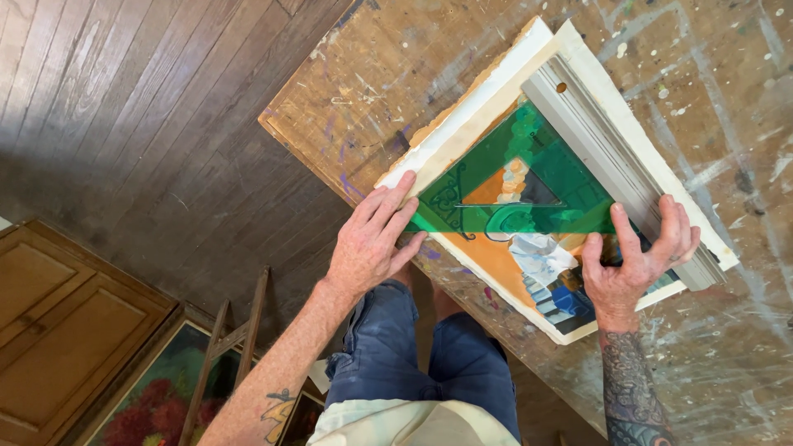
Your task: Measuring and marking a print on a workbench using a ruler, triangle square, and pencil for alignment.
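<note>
Left hand: the left hand [372, 239] lay flat, fingers spread, palm down, pressing the near corner of the green triangle [516, 194] – gripping nothing, just pinning it
Right hand: the right hand [632, 260] curled loosely open, fingertips hooked on the grey ruler [611, 161] at its lower end, thumb resting on the painting
Painting: the unframed painting [496, 264], orange and blue, sat on a white board [471, 124] lying askew on the table
Triangle: see-through green, flat on the painting, one edge hard against the ruler
Table: paint-spattered wooden worktable [363, 74]
Around: dark plank floor [124, 124], a framed flower picture [149, 396] and wooden easel legs [227, 347] down left
</note>
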